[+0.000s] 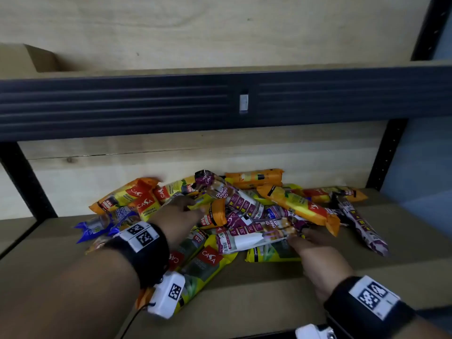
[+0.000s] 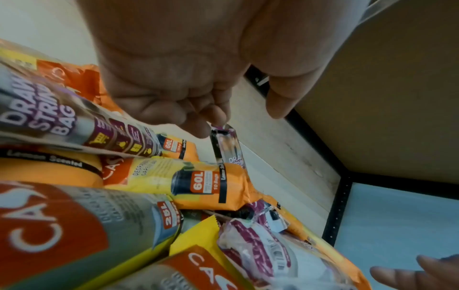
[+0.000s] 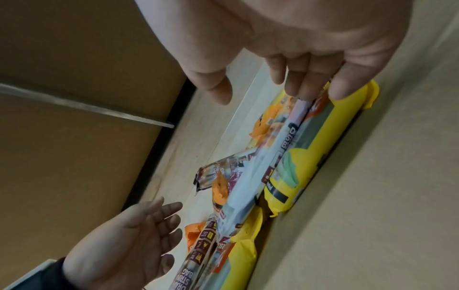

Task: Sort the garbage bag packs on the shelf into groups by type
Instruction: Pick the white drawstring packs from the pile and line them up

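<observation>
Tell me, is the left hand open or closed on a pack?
Open. The left hand reaches over the pile of packs with fingers spread and fairly straight, gripping nothing.

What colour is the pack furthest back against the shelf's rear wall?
Orange; that pack shows best in the head view.

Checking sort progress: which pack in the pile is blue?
The blue pack at the pile's far left edge, beside the left hand; the others are orange, yellow or purple-and-white.
</observation>
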